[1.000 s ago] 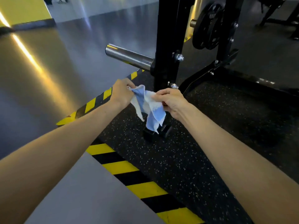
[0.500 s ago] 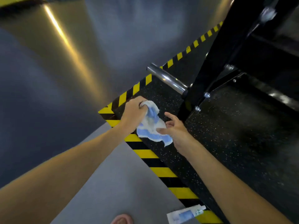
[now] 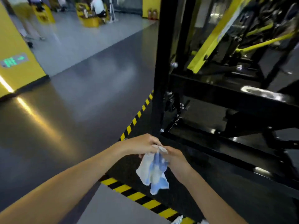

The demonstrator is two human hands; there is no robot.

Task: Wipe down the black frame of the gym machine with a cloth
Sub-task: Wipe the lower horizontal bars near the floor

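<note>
head view: the left hand and right hand are both pinching the top of a crumpled white and blue cloth, which is hanging over the black speckled rubber mat near its yellow-and-black striped edge, just short of the glossy black steel machine frame and not touching it.

Gym, black machine frame, likely exercise machines behind

The glossy grey floor reflects a streak of light. A yellow wall with a green sign stands at left. Yellow-black hazard tape borders a black floor mat; yellow equipment stands far behind.
</note>
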